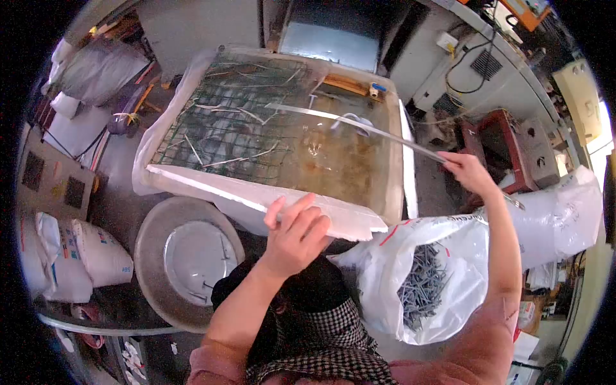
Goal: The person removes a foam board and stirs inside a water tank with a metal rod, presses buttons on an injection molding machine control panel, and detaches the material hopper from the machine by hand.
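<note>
A long flat metal strip (pixel 378 133) reaches from my right hand (pixel 471 173) across a wide tub of murky water (pixel 333 160). My right hand is closed round its near end. My left hand (pixel 297 234) lies at the tub's front, its bent fingers over the edge of a white foam board (pixel 237 192). Green wire mesh (pixel 237 122) with pale strips on it covers the tub's left part. White ring-shaped pieces (pixel 356 124) show near the strip in the water. Close below my right forearm, an open white plastic bag (pixel 378 282) holds many grey plastic pieces (pixel 423 285).
A round grey basin (pixel 151 269) with a few small pieces inside stands at the left. Stuffed white sacks (pixel 102 256) are beside it. Another full bag (pixel 555 221) lies at the right. A blue-handled valve (pixel 376 88) sits at the tub's far right corner. Grey machine cabinets (pixel 199 32) stand behind.
</note>
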### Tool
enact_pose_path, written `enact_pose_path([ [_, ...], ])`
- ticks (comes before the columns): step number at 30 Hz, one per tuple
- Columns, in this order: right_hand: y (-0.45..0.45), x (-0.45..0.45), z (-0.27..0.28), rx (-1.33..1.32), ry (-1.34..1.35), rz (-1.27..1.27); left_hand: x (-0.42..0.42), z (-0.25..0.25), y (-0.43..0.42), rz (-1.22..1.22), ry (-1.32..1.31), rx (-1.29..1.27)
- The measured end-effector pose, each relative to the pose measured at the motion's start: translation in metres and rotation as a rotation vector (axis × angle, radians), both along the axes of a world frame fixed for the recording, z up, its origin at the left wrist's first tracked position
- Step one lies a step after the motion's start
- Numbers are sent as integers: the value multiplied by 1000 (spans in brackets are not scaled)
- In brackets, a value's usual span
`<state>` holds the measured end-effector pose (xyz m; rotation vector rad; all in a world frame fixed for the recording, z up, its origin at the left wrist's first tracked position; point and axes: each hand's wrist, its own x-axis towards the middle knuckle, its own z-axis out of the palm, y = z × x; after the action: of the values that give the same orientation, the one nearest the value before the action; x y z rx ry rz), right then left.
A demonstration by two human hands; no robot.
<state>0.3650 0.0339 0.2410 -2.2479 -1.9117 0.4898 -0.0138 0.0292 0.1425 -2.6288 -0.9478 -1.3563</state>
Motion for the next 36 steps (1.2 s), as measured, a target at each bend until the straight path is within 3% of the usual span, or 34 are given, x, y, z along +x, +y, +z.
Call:
enact_pose_path([
  [2,-37,15,34,-34,-71,-177,1,-2,0,-9,-20,15],
  [6,-92,49,57,21,-201,-219,5,-4,-3,-17,-45,13],
  [9,-106,66,42,-3,-255,-218,5,-1,-5,-13,-52,10],
  [12,-100,72,23,-190,-366,-225,4,1,-7,-6,-61,19],
  [19,-74,30,-11,-145,-504,-373,3,-2,-3,-2,-58,41],
  [36,24,24,-104,-188,-336,-372,0,-5,3,-17,-48,-31],
])
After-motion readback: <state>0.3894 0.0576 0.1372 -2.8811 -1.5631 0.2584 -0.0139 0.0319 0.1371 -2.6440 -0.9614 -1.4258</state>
